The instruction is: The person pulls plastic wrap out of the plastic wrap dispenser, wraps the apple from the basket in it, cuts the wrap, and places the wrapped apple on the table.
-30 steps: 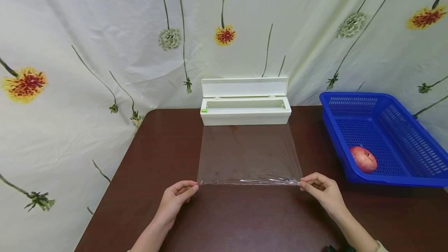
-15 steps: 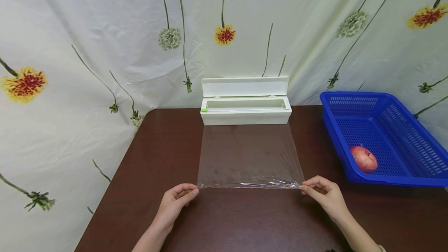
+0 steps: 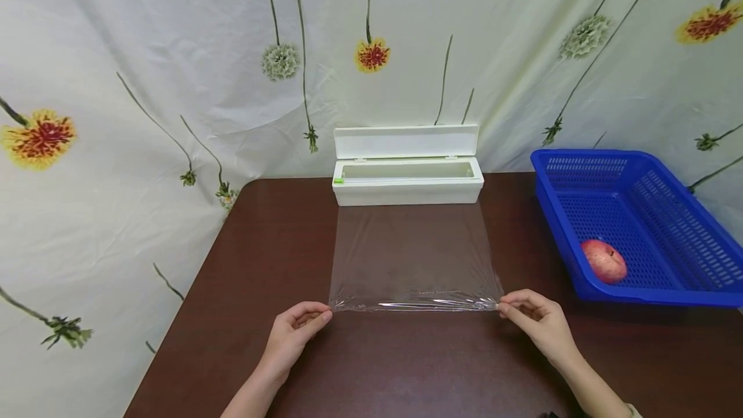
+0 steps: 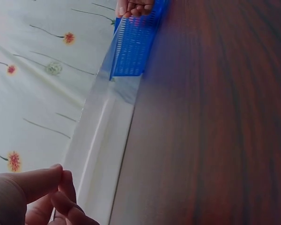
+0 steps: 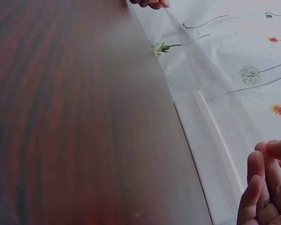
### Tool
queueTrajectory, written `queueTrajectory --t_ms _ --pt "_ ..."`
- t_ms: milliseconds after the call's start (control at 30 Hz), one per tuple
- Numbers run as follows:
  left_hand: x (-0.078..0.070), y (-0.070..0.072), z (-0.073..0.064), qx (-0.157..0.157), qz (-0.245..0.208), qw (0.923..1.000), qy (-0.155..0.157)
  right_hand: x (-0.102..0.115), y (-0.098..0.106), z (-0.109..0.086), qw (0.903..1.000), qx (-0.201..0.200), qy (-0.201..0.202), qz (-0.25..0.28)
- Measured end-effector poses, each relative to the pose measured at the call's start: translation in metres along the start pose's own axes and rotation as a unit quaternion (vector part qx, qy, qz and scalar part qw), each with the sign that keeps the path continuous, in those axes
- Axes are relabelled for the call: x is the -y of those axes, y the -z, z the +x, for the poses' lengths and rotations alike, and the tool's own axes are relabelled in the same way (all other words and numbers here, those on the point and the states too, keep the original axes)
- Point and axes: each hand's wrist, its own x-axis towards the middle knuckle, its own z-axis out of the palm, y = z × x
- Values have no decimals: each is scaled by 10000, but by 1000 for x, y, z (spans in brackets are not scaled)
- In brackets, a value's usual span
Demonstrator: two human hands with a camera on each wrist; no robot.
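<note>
A clear sheet of plastic wrap (image 3: 415,257) stretches toward me from a white wrap box (image 3: 408,195) whose lid stands up at the back. My left hand (image 3: 295,335) pinches the sheet's near left corner between thumb and forefinger. At the near right corner my right hand (image 3: 541,328) pinches the film the same way. Shiny creases run along the edge between both hands. In the left wrist view the thumb and fingertips of the left hand (image 4: 47,197) meet at the film's edge. The right wrist view shows the right hand (image 5: 269,183) pinching too.
A blue plastic basket (image 3: 557,231) stands on the right of the dark wooden table (image 3: 273,237), with a red apple (image 3: 604,261) inside. Behind the table hangs a white flowered cloth (image 3: 232,50). A small green tab (image 3: 339,180) sits on the box's left end.
Both hands draw the film slightly nearer, then move a little back by now. Creases now show at the left corner as well. The grip of each hand stays the same.
</note>
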Motion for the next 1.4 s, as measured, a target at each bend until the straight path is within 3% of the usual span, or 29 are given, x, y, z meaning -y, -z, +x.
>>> queueTrajectory --t_ms 233,467,700,967,1200,1400 --pt "5 -3 3 6 178 9974 -692 -2 0 0 9957 -79 78 -920" --pt "7 -4 6 -12 291 9970 -717 -4 -1 -1 9848 -231 -194 -1710" --pt "11 -4 10 -37 627 9953 -734 10 -9 2 9659 -250 -54 -2577" --pt "13 -7 16 -147 968 9921 -784 -15 0 1 9553 -255 37 -2944" --pt "13 -5 21 -16 1114 9909 -760 -22 1 4 9484 -175 157 -3161" --pt "14 -4 25 -1 1167 9904 -741 -28 1 9 9484 -116 358 -3150"
